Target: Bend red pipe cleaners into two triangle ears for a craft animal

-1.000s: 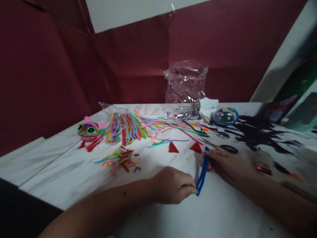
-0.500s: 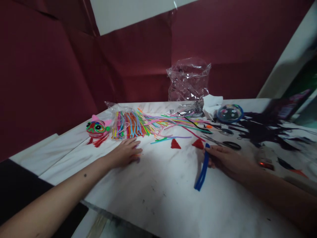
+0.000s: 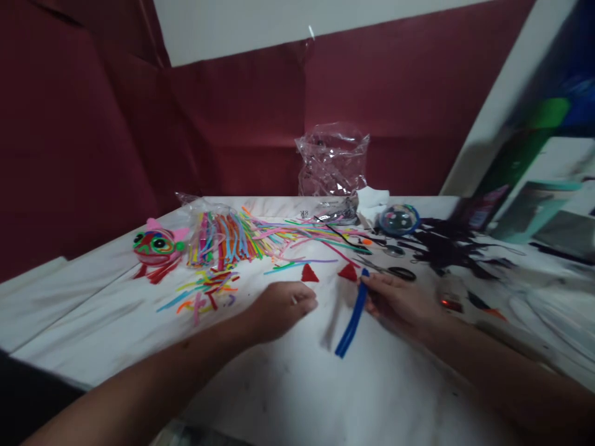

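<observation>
My right hand (image 3: 388,294) pinches the top of a bundle of blue pipe cleaners (image 3: 351,322), whose lower end slants down to the left over the white table. To its left, my left hand (image 3: 283,310) has its fingers curled in a closed shape; whether anything is inside cannot be seen. Two red fuzzy triangles lie just beyond the hands: one red triangle (image 3: 309,274) above the left fingertips, another red triangle (image 3: 348,272) beside the right fingers. Scissors (image 3: 390,271) rest just behind the right hand.
At left sits a pink-and-red figure (image 3: 158,248) with big eyes. Nearby are a bag of coloured pipe cleaners (image 3: 218,238) and short cut pieces (image 3: 204,294). Loose pipe cleaners (image 3: 302,232), a clear plastic bag (image 3: 332,161), a round clear container (image 3: 398,220) and black material (image 3: 455,244) lie further back.
My left hand has moved right from the cut pieces toward the blue pipe cleaners, and its fingers have curled. My right hand keeps its pinch. The view has shifted right.
</observation>
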The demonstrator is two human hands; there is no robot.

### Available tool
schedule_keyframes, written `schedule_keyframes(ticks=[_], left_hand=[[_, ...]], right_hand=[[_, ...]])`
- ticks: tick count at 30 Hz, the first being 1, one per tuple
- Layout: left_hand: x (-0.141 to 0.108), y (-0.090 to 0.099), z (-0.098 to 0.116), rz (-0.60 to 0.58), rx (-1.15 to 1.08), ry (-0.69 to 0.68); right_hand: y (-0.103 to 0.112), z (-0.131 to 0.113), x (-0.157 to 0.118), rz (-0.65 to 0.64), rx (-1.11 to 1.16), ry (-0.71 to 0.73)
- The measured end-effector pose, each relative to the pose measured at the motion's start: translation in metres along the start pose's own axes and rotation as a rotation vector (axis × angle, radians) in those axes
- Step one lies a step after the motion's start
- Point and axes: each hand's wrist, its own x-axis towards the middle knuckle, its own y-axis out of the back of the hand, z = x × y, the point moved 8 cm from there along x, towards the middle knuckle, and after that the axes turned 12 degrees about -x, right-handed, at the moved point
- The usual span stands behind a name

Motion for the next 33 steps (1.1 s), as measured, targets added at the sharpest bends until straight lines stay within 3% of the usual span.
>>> schedule_keyframes(ticks=[2, 4, 6, 8, 10, 15, 17, 19, 21, 23, 25, 27, 29, 33], left_hand=[[0.009, -0.036, 0.003, -0.066, -0.105, 0.024], [0.014, -0.065, -0.002, -0.151, -0.329, 0.138], [0.017, -0.077, -0.005, -0.199, -0.395, 0.199], [0.021, -0.067, -0.008, -0.173, -0.184, 0.179], [0.025, -0.04, -0.01, -0.113, 0.239, 0.11], [0.03, 0.026, -0.025, 0.026, 0.559, 0.085], [0.033, 0.032, -0.026, 0.036, 0.615, 0.027], [0.036, 0.017, -0.022, -0.065, 0.606, -0.119], [0.038, -0.006, -0.016, -0.183, 0.549, -0.261], [0.041, -0.02, -0.011, -0.178, 0.454, -0.284], [0.044, -0.024, -0.011, -0.086, 0.256, -0.185], [0.042, -0.034, -0.017, -0.054, -0.077, -0.007], [0.035, -0.053, -0.022, -0.102, -0.36, 0.136], [0.022, -0.084, -0.023, -0.193, -0.698, 0.235]], right_hand=[[-0.01, -0.004, -0.005, -0.036, -0.053, 0.034], [-0.018, -0.006, -0.009, -0.071, -0.103, 0.064], [-0.02, -0.008, -0.011, -0.058, -0.134, 0.092], [-0.013, -0.011, -0.01, 0.017, -0.13, 0.114], [-0.004, -0.014, -0.008, 0.106, -0.113, 0.112], [0.012, -0.005, 0.006, 0.16, -0.129, 0.02], [0.024, -0.001, 0.013, 0.209, -0.118, 0.021], [0.038, 0.002, 0.018, 0.268, -0.11, 0.022], [0.048, 0.0, 0.019, 0.304, -0.107, 0.019], [0.048, -0.004, 0.016, 0.296, -0.107, 0.024], [0.035, -0.009, 0.01, 0.241, -0.113, 0.025], [0.014, -0.01, 0.003, 0.15, -0.13, 0.024], [-0.01, -0.011, -0.005, 0.032, -0.169, 0.058], [-0.033, -0.01, -0.015, -0.069, -0.235, 0.132]])
